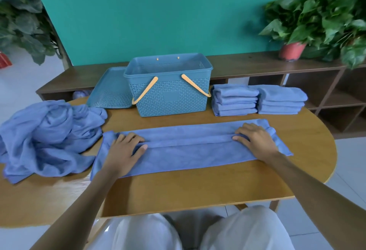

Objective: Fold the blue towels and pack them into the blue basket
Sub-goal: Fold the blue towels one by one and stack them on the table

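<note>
Teal wall behind, a rounded wooden table (198, 186) carries the work. One long blue microfibre towel (188, 150) lies lengthwise left to right, its long edges folded to a central seam. Left hand (123, 150) and right hand (255, 140) press flat, fingers spread, one near each end. Beyond it, the lidless blue perforated plastic basket (170, 91) waits, seemingly empty, between a crumpled towel heap (45, 136) and two folded stacks (257, 101).

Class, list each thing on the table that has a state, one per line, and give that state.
Basket: open, upright, handles down.
Lid: off, left of basket.
Spread towel: partly folded lengthwise.
Towel heap: unfolded, crumpled.
Towel stacks: folded, two piles.
Left hand: flat on towel.
Right hand: flat on towel.
</note>
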